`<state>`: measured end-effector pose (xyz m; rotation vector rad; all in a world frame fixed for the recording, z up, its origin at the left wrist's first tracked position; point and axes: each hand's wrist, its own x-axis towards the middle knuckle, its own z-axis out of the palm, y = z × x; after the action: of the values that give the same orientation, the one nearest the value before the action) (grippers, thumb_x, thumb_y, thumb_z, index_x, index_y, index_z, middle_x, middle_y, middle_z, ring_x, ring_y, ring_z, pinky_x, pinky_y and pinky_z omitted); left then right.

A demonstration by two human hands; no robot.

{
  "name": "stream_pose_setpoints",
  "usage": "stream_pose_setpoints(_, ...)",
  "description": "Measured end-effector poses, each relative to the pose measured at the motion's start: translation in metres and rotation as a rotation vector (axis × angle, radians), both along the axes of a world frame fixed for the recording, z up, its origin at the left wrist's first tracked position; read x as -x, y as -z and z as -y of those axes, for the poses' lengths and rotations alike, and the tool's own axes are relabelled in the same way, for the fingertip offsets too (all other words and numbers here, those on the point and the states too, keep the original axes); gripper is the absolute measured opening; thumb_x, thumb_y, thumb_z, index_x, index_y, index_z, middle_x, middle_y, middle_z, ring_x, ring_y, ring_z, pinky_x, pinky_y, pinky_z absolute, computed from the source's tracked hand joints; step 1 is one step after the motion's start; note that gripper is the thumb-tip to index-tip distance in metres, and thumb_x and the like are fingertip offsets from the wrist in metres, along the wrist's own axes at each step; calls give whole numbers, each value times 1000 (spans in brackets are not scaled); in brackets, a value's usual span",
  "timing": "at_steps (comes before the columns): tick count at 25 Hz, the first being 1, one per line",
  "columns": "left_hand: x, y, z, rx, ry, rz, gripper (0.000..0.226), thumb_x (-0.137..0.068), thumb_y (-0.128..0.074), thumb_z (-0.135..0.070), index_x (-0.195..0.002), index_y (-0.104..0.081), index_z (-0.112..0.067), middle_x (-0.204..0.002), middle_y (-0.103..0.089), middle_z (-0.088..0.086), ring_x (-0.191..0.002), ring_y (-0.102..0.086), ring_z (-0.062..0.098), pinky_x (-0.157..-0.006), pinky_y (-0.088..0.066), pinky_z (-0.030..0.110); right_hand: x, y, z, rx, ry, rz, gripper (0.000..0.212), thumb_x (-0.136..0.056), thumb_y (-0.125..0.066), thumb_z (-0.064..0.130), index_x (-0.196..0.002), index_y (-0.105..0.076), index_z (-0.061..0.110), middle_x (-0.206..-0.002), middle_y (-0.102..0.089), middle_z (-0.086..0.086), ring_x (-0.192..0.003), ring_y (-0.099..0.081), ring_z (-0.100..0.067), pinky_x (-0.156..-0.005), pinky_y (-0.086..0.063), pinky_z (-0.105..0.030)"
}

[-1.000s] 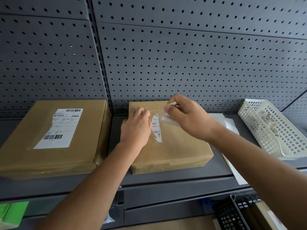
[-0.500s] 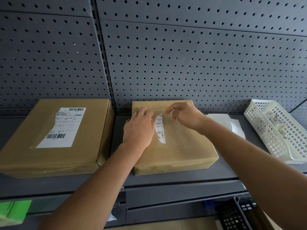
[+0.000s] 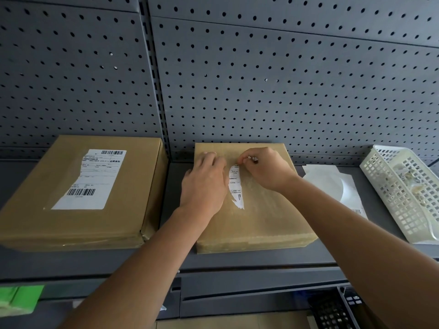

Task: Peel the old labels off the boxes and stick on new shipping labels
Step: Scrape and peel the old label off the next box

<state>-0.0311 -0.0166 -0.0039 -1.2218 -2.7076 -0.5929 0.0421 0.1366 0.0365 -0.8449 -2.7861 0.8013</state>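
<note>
A brown cardboard box (image 3: 256, 222) lies on the grey shelf in the middle. A torn white strip of old label (image 3: 235, 186) is stuck to its top. My left hand (image 3: 204, 184) lies flat on the box, just left of the strip, fingers straight. My right hand (image 3: 266, 168) is at the strip's top end, thumb and forefinger pinching the label's upper edge. A second brown box (image 3: 35, 222) sits to the left with a partly torn barcode label (image 3: 92, 179) on top.
White backing sheets (image 3: 332, 184) lie right of the middle box. A white plastic basket (image 3: 384, 198) with scraps stands at the far right. Grey pegboard (image 3: 261, 79) backs the shelf. Below are a green item (image 3: 19, 300) and a black basket (image 3: 330, 312).
A second ago my right hand held a torn piece of label lifted off the box. That piece is gone, and the hand has come down onto the strip's top end. My left hand stayed put.
</note>
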Motion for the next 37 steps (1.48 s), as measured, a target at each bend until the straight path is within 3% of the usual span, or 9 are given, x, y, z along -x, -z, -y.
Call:
stream_pose_setpoints(9, 2, 6, -1, -41, 15, 7, 41, -92, -36, -32, -116, -64, -14, -124, -57, 3, -125, -51, 21, -76, -58, 46, -1, 8, 2, -42, 17, -38, 29, -96, -44, 20, -95, -70, 33, -96, -70, 12, -85, -62, -16, -75, -54, -34)
stream_pose_setpoints(14, 4, 10, -1, -50, 8, 5, 30, -93, -51, -25, -117, -64, -14, -126, -57, 3, -126, -51, 21, -77, -58, 46, 2, 13, 7, -127, 13, -36, 30, -94, -42, 18, -92, -68, 32, -95, -69, 11, -82, -63, -18, -72, -54, -34)
stream_pose_setpoints(20, 4, 10, -3, -74, 11, -10, 40, -93, -39, -33, -116, -65, -14, -123, -58, 2, -126, -51, 21, -76, -58, 46, 2, 13, 0, -99, 16, -27, 30, -95, -41, 16, -89, -66, 33, -90, -69, 11, -79, -61, -19, -69, -50, -32)
stream_pose_setpoints(37, 5, 12, -2, -80, 24, -17, 40, -92, -39, -31, -116, -64, -14, -123, -57, 3, -127, -50, 21, -77, -58, 48, 2, 17, 7, -158, 11, -21, 30, -95, -41, 17, -93, -67, 32, -96, -69, 12, -87, -63, -19, -76, -53, -36)
